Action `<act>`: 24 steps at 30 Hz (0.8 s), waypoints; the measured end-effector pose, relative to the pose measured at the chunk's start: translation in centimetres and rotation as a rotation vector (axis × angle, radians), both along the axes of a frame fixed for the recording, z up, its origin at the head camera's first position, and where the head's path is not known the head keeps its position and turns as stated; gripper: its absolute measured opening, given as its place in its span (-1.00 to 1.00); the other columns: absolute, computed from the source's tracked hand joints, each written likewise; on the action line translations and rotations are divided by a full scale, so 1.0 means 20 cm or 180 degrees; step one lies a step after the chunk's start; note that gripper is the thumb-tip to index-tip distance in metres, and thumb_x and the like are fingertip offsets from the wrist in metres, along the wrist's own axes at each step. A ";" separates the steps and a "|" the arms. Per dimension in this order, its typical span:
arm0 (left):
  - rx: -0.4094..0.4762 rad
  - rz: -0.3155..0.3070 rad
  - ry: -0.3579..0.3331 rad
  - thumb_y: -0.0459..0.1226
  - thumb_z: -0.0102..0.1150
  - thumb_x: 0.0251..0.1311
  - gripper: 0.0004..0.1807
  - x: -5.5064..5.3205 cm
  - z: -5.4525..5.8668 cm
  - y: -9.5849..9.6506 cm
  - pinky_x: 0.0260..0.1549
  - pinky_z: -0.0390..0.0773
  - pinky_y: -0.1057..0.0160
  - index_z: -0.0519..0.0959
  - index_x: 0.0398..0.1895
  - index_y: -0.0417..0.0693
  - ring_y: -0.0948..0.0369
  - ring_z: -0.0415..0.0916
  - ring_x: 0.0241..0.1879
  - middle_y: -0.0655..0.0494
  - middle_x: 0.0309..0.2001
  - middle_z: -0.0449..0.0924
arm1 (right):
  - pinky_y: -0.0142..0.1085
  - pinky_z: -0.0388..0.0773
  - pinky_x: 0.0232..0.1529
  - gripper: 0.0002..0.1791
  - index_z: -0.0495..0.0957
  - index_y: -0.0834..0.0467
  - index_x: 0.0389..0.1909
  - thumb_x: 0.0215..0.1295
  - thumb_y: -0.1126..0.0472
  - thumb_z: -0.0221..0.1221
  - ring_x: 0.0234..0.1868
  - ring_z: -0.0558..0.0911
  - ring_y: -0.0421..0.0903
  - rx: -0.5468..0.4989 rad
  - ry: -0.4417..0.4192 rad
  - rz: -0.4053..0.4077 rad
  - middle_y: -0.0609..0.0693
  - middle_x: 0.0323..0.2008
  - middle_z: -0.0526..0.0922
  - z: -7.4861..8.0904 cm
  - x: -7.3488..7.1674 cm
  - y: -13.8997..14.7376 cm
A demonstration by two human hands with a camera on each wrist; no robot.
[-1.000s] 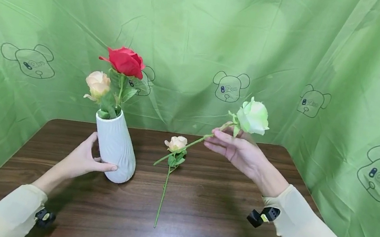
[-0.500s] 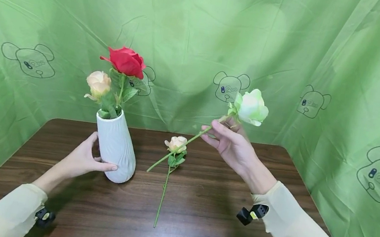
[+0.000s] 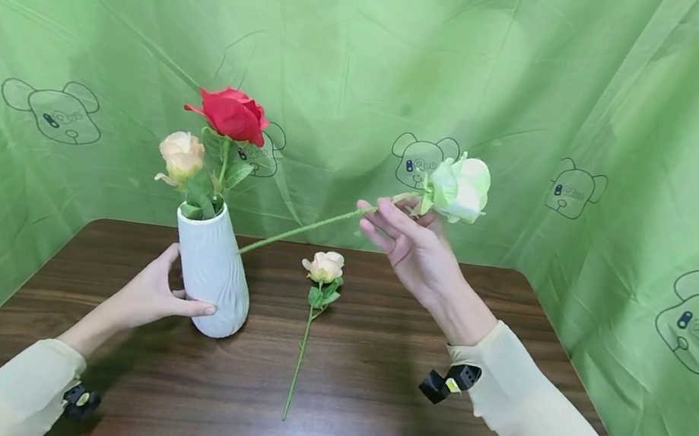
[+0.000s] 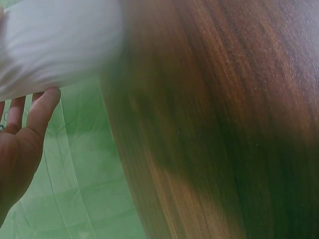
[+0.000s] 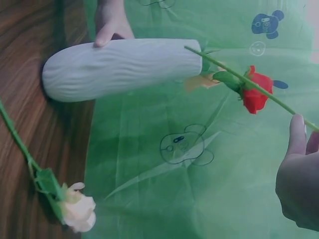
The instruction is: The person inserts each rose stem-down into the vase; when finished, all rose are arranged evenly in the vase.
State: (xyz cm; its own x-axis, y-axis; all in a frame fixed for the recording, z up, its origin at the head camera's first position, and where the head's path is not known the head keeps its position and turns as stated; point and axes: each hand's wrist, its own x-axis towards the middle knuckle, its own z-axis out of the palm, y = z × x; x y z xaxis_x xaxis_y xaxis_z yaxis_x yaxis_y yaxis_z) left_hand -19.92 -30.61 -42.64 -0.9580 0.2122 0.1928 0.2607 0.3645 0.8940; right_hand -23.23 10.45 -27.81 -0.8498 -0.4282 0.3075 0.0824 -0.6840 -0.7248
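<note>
My left hand [image 3: 153, 287] grips the lower part of a white ribbed vase [image 3: 212, 268], thumb across its front. The vase leans a little and holds a red rose [image 3: 233, 114] and a peach rose [image 3: 181, 155]. My right hand [image 3: 423, 253] pinches the stem of a pale green-white rose [image 3: 461, 188] just under its bloom. Its bare stem slants down left, and in the head view its tip ends at the vase's right side; whether they touch cannot be told. In the right wrist view the stem [image 5: 229, 70] crosses the vase's mouth and the red rose.
Between the hands, a second peach rose [image 3: 324, 266] lies on the brown wooden table [image 3: 377, 385], its stem pointing toward me. Green cloth [image 3: 362, 58] with bear-head drawings hangs behind and at both sides of the table.
My right hand has moved left and slightly up with the green-white rose. The stem's tip has swung from over the lying peach rose to beside the vase. The left hand stays put.
</note>
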 end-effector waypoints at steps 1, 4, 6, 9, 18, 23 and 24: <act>-0.0004 0.0001 0.0000 -0.35 0.64 -0.08 0.08 0.00 0.00 0.00 -0.01 0.65 0.21 0.08 0.44 -0.16 0.15 0.49 0.12 -0.14 0.22 0.35 | -0.16 0.63 0.12 -0.85 0.54 0.19 -0.39 0.32 0.44 0.29 0.04 0.70 0.09 -0.0031 -0.0003 -0.0017 0.10 -0.24 0.70 0.01 0.00 -0.01; 0.0001 0.0001 0.0004 -0.35 0.64 -0.08 0.09 -0.01 0.00 0.00 -0.01 0.65 0.22 0.08 0.45 -0.15 0.16 0.49 0.12 -0.14 0.23 0.35 | -0.16 0.63 0.10 -0.85 0.55 0.20 -0.39 0.30 0.44 0.31 -0.01 0.72 0.08 -0.0139 0.0000 -0.0055 0.11 -0.26 0.69 0.04 0.00 -0.03; 0.0016 0.0000 0.0000 -0.35 0.64 -0.08 0.09 -0.01 0.00 0.00 -0.01 0.65 0.22 0.07 0.45 -0.15 0.17 0.49 0.12 -0.14 0.23 0.35 | -0.14 0.63 0.11 -0.85 0.55 0.20 -0.39 0.29 0.44 0.32 -0.06 0.72 0.07 -0.0184 0.0035 -0.0095 0.11 -0.27 0.68 0.06 -0.01 -0.05; 0.0020 -0.0009 -0.0005 -0.35 0.64 -0.08 0.09 0.00 0.00 0.00 0.00 0.65 0.22 0.07 0.46 -0.14 0.16 0.49 0.13 -0.14 0.24 0.35 | -0.11 0.63 0.13 -0.86 0.57 0.19 -0.38 0.30 0.44 0.31 -0.12 0.73 0.05 -0.0213 0.0067 -0.0119 0.11 -0.30 0.69 0.07 -0.02 -0.09; -0.0068 -0.0010 0.0013 -0.32 0.65 -0.07 0.08 0.00 0.00 -0.01 0.01 0.64 0.19 0.09 0.44 -0.11 0.15 0.47 0.16 -0.10 0.24 0.35 | -0.12 0.63 0.11 -0.78 0.51 0.17 -0.37 0.41 0.52 0.11 -0.10 0.74 0.04 -0.0194 0.0012 -0.0158 0.09 -0.29 0.69 0.11 -0.02 -0.15; -0.0050 -0.0022 0.0006 -0.33 0.64 -0.07 0.09 0.00 0.00 -0.01 0.02 0.64 0.19 0.08 0.45 -0.12 0.16 0.46 0.17 -0.10 0.25 0.34 | -0.14 0.65 0.07 -0.79 0.51 0.20 -0.36 0.39 0.55 0.13 -0.08 0.74 0.09 0.0020 -0.0188 -0.0056 0.13 -0.30 0.69 0.12 -0.02 -0.15; -0.0041 -0.0027 0.0005 -0.33 0.64 -0.07 0.09 -0.01 0.00 -0.01 0.02 0.64 0.19 0.08 0.45 -0.13 0.16 0.47 0.16 -0.11 0.25 0.34 | -0.14 0.65 0.07 -0.80 0.53 0.21 -0.36 0.39 0.55 0.13 -0.09 0.75 0.10 0.0116 -0.0211 -0.0033 0.15 -0.30 0.69 0.13 -0.02 -0.14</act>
State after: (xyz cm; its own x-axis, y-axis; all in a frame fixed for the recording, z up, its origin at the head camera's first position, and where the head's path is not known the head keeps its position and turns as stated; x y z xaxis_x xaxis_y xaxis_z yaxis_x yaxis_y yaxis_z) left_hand -20.03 -30.73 -42.63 -0.9559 0.2229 0.1915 0.2652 0.3738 0.8888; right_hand -23.65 7.56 -25.27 -0.8722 -0.4291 0.2347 0.1241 -0.6584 -0.7424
